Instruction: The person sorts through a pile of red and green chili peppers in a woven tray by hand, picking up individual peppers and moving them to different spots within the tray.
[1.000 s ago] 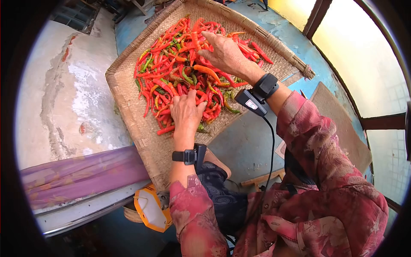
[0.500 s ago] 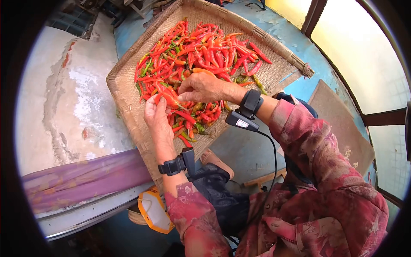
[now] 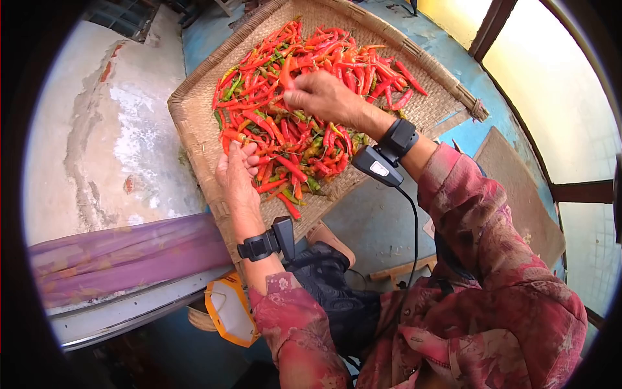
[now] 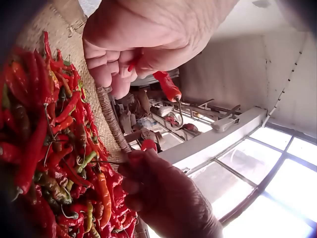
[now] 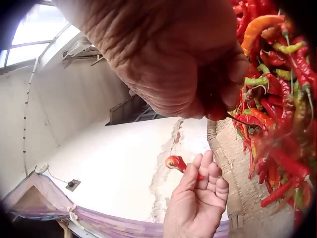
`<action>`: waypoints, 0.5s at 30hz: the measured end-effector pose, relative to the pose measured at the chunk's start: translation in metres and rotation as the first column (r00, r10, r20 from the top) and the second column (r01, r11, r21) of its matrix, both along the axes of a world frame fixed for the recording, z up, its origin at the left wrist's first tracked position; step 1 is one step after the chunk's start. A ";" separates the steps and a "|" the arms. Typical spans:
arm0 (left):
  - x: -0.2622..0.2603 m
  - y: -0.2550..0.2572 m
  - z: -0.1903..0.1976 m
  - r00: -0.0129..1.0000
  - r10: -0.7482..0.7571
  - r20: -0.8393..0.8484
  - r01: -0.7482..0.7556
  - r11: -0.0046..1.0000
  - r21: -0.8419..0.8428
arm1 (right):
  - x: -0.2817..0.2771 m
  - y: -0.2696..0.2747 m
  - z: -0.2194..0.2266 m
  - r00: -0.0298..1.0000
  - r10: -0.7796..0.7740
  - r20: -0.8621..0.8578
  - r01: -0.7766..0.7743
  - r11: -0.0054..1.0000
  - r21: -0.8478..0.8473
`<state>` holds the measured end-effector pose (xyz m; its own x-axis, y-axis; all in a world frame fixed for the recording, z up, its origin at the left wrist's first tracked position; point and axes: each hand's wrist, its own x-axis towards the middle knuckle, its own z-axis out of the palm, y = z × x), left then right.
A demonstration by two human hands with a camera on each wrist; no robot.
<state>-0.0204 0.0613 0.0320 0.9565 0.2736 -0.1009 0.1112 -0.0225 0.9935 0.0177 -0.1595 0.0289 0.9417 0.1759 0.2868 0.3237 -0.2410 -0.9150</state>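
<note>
A heap of chili peppers (image 3: 259, 91), mostly red with some green and orange ones, lies on a woven tray (image 3: 194, 123). At the heap's left edge my left hand (image 3: 238, 178) is turned palm up. It pinches a red chili pepper (image 5: 177, 162) between thumb and fingers; the stem end sticks out in the left wrist view. Over the middle of the heap is my right hand (image 3: 327, 97), with curled fingers gripping another red chili pepper (image 3: 286, 74). Its stem shows in the right wrist view, while much of its body is hidden by the fingers.
The tray's raised rim (image 3: 414, 52) runs along the far side. Left of it stand a peeling wall (image 3: 136, 142) and a purple cloth (image 3: 129, 253). An orange-rimmed container (image 3: 230, 311) sits below the tray's near corner. A cable (image 3: 414, 246) hangs from the right wrist camera.
Both hands first reached into the heap, then met close together over its left part. Now the right hand has drawn away up and right with a pepper; the left stays near the edge.
</note>
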 end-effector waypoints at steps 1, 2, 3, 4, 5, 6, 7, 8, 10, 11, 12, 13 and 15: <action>-0.001 -0.001 -0.001 0.999 -0.017 -0.038 0.018 1.000 0.021 | 0.001 -0.002 0.004 0.997 -0.061 -0.040 0.067 0.983 0.172; -0.003 -0.006 -0.001 1.000 -0.015 -0.026 0.016 0.999 0.044 | 0.001 -0.004 0.007 0.987 -0.157 -0.035 0.161 0.936 0.314; -0.004 -0.011 -0.002 1.000 -0.016 -0.026 0.017 0.999 0.044 | 0.003 -0.003 0.002 0.987 -0.158 -0.036 0.161 0.935 0.315; -0.006 -0.017 -0.002 0.997 -0.062 -0.041 0.065 0.995 0.075 | 0.007 -0.003 -0.008 0.976 -0.216 -0.035 0.219 0.965 0.143; -0.008 -0.023 -0.003 0.993 -0.107 -0.058 0.113 0.988 0.103 | 0.010 -0.003 -0.018 0.962 -0.271 -0.026 0.270 0.962 -0.035; -0.007 -0.029 -0.007 0.975 -0.193 -0.107 0.207 0.968 0.144 | -0.002 0.003 -0.017 0.988 -0.151 0.022 0.152 0.987 -0.061; -0.011 -0.038 -0.009 0.957 -0.269 -0.109 0.282 0.951 0.129 | -0.006 0.009 -0.020 0.991 0.089 0.100 -0.069 0.980 -0.186; -0.012 -0.047 -0.011 0.941 -0.314 -0.123 0.332 0.929 0.163 | -0.013 0.015 -0.023 0.993 0.117 0.014 -0.114 0.983 -0.142; -0.018 -0.057 -0.007 0.900 -0.400 -0.172 0.434 0.862 0.261 | -0.014 0.024 -0.031 0.991 0.136 -0.009 -0.136 0.990 -0.032; -0.019 -0.056 -0.008 0.901 -0.397 -0.173 0.431 0.864 0.260 | -0.010 0.021 -0.034 0.990 0.139 -0.010 -0.140 0.990 -0.032; -0.020 -0.054 -0.008 0.855 -0.478 -0.203 0.518 0.809 0.276 | -0.008 0.017 -0.028 0.985 0.149 -0.083 -0.154 0.987 -0.048; -0.019 -0.052 -0.007 0.797 -0.555 -0.236 0.603 0.743 0.290 | -0.008 0.012 -0.024 0.976 0.155 -0.154 -0.165 0.984 -0.061; -0.012 -0.037 -0.007 0.767 -0.579 -0.277 0.634 0.750 0.186 | -0.009 0.003 -0.014 0.998 0.060 0.005 -0.058 0.980 -0.192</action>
